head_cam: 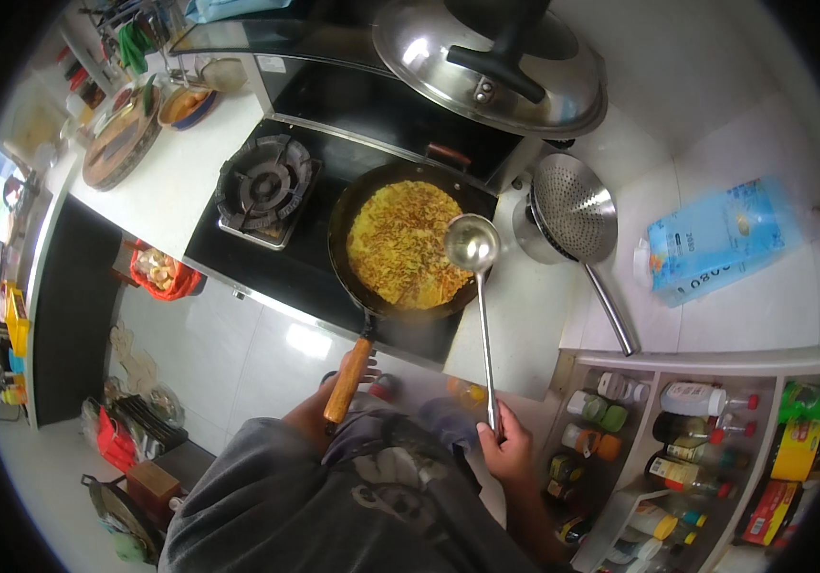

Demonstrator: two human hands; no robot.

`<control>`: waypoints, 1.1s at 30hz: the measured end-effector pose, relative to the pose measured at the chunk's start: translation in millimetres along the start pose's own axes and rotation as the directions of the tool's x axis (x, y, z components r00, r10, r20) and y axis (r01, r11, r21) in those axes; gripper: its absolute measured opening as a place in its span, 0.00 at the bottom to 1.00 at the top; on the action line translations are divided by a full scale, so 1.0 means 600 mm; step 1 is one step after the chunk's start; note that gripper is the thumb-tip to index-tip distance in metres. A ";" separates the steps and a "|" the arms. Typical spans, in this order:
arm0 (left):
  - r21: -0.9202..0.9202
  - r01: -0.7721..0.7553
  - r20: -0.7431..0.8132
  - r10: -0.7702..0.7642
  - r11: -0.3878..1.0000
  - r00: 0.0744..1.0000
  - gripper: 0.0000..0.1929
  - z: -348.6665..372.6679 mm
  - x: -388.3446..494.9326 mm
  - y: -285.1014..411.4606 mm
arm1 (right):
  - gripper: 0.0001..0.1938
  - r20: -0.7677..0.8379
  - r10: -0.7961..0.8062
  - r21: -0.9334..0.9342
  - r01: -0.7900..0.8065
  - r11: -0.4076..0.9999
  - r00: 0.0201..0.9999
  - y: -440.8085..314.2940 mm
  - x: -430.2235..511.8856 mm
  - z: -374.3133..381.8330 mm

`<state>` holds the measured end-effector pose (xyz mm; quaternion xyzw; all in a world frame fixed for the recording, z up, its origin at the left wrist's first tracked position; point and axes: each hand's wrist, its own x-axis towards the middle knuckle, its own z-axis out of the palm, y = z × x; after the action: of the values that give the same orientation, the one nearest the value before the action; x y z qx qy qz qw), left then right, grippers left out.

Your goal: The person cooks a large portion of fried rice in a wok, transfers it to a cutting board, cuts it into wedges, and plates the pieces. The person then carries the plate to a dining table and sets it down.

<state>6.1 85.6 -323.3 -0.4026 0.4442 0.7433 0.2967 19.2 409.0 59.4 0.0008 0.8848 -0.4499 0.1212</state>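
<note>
A browned yellow egg pancake [406, 243] lies flat in a dark wok [339, 265] on the right burner. Its wooden handle [348, 381] points towards me. My left hand [345, 376] is beneath and behind this handle, partly hidden by it; whether the fingers grip it cannot be told. My right hand [505, 445] is closed around the lower end of a long steel ladle [483, 322]. The ladle's bowl [472, 243] is over the right edge of the wok and overlaps the pancake's edge in the view.
An unlit-looking left burner [265, 184] is beside the wok. A perforated steel strainer [575, 208] rests on a pot at right, near a blue package [718, 233]. A large steel lid [489, 64] stands behind. Bottles [693, 397] fill shelves at lower right; a round chopping board [122, 143] is far left.
</note>
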 end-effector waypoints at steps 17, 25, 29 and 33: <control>0.493 -0.274 -0.422 0.502 0.826 0.755 0.16 0.099 -0.106 0.050 | 0.25 -0.085 0.063 0.233 -0.041 0.971 0.994 0.147 -0.005 0.088; 0.504 -0.358 -0.535 0.610 0.786 0.585 0.27 0.121 -0.120 0.014 | 0.20 0.126 0.247 0.332 -0.275 0.902 0.961 0.105 -0.008 0.080; 0.506 -0.104 -0.393 0.336 0.856 0.856 0.25 0.077 -0.199 0.059 | 0.17 0.117 0.244 0.350 -0.270 0.897 0.963 0.096 -0.007 0.084; 0.130 -0.120 -0.111 0.135 0.984 0.985 0.19 -0.003 -0.261 0.077 | 0.19 0.091 0.204 0.405 -0.224 0.886 0.975 0.104 -0.009 0.108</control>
<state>47.8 51.0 -169.5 -0.3979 0.5310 0.7067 0.2455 45.4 395.4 -25.8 0.1135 0.7611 -0.6105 0.1875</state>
